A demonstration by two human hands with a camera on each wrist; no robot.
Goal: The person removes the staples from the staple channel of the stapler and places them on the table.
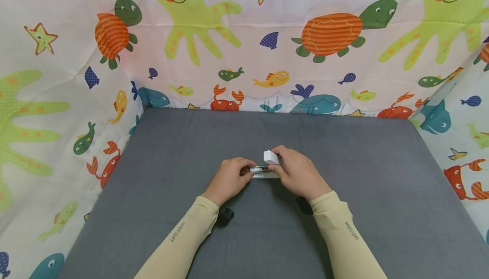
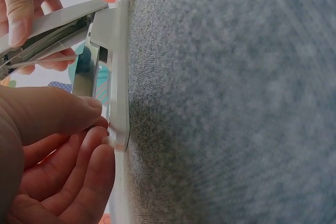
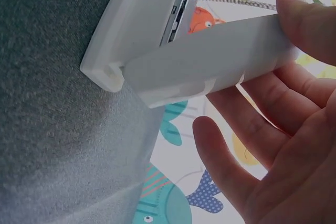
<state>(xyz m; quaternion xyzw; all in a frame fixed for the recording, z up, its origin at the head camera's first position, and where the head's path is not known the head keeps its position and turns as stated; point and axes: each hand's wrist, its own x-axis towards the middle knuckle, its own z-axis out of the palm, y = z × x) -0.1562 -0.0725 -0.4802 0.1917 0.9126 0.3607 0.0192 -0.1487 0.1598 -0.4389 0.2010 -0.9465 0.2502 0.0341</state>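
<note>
A white stapler stands opened on the grey table, its base (image 1: 263,176) down on the cloth and its top cover (image 3: 210,56) swung up at a steep angle. My left hand (image 1: 231,177) pinches the front end of the metal staple channel (image 2: 86,74) between thumb and fingers, close to the base. With thumb and fingers, my right hand (image 1: 299,170) grips the raised top cover near its free end. A thin coil spring (image 3: 231,0) stretches from the channel to the cover. Whether staples lie in the channel cannot be seen.
Grey cloth covers the table (image 1: 172,143). A curtain (image 1: 248,49) printed with sea animals hangs along the back and both sides. Dark wrist-camera mounts (image 1: 225,217) sit beneath the wrists, below beige sleeves (image 1: 183,238).
</note>
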